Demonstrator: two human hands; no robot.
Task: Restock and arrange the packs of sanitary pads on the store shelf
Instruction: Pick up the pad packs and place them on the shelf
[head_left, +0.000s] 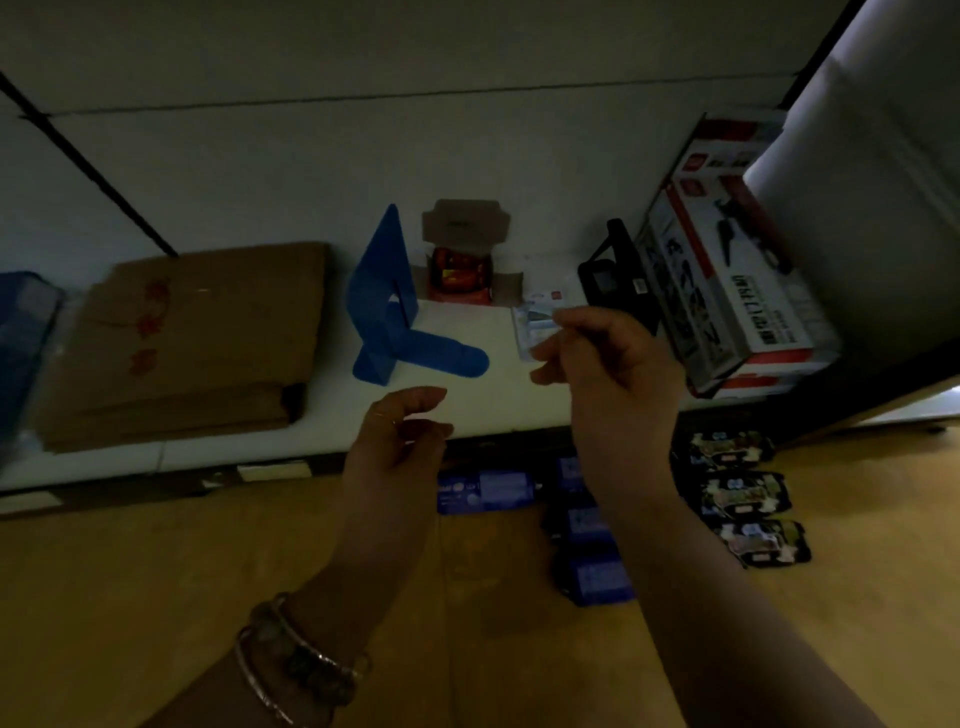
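the right hand (597, 358) pinches a small pale packet (530, 325) over the white shelf (498, 408). the left hand (400, 436) hangs loosely curled, holding nothing. blue packs (597, 577) and dark packs (743, 496) lie on the floor (156, 597) below.

Flattened cardboard boxes (182, 343) on shelf (467, 410) at frame left, divider (387, 312) centre, printed box (727, 270) right, packs (587, 525) on floor (156, 597) lower right.

The right hand (602, 364) is pinching a small pale packet (532, 325) above the white shelf (493, 408), while the left hand (400, 436) is hovering beside it, loosely curled and holding nothing. Blue packs (592, 571) and dark packs (743, 496) are lying on the wooden floor (156, 597) below.
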